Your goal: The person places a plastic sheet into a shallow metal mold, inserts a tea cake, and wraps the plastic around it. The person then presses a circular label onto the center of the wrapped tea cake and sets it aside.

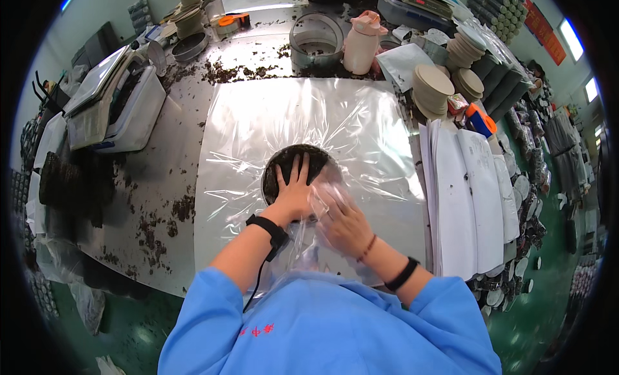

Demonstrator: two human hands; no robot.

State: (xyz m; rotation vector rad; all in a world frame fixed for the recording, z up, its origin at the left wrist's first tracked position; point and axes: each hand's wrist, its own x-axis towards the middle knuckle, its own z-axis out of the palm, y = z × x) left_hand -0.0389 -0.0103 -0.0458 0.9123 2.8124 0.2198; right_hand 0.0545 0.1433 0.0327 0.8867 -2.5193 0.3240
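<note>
A round cake of dark, dried seaweed-like material (273,174) lies near the middle of a clear plastic film (271,114), which is spread over the table with creases fanning out from the cake. My left hand (292,196) rests flat on the cake, fingers spread and pointing away from me. Just to its right, my right hand (346,222) is at the cake's near right edge, blurred behind a bunched fold of film. Whether its fingers grip the fold is unclear. The cake's right and near edges are partly hidden by my hands and the film.
Beyond the film stand a metal ring (316,60) and a pink jug (360,46). Stacked paper discs (432,89) and white folded sheets (449,201) line the right. A plastic bin (138,116) sits left, near a dark seaweed-like stack (60,181). Dark crumbs (150,234) litter the metal table.
</note>
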